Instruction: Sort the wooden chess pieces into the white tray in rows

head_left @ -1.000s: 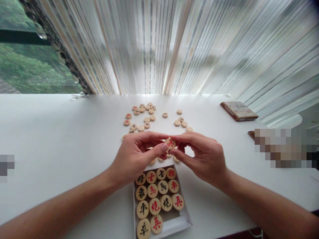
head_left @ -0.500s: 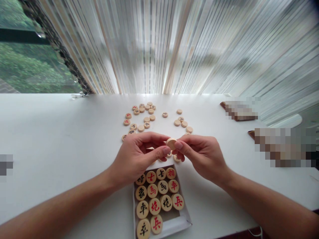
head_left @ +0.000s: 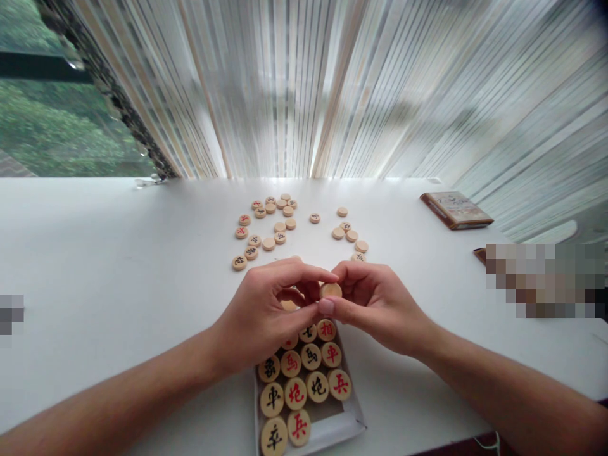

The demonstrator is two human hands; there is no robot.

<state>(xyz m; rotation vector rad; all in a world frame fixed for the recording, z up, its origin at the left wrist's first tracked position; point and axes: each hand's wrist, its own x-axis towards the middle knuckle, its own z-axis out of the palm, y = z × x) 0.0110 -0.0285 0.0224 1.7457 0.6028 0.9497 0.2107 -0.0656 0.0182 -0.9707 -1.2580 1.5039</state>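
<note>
One disc point(head_left: 331, 292) between left fingertips point(head_left: 332, 277), right fingertips point(head_left: 327, 307).

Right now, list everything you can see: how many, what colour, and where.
Held disc: one, pale wood, between both hands
Open box: one, white, nearest the person
Boxed discs: thirteen visible, pale with red or black characters, inside it
Loose discs: about two dozen, pale, scattered beyond the hands
Flat case: one, brown-edged, far right
Pixelated things: two, brownish right, grey left
Table: one, white, under the discs
Curtain: count unclear, pale striped, behind
Window: one, green outside, upper left
Cord: one, white, lower right
Left hand: one, bare, disc's left
Right hand: one, bare, disc's right
</note>
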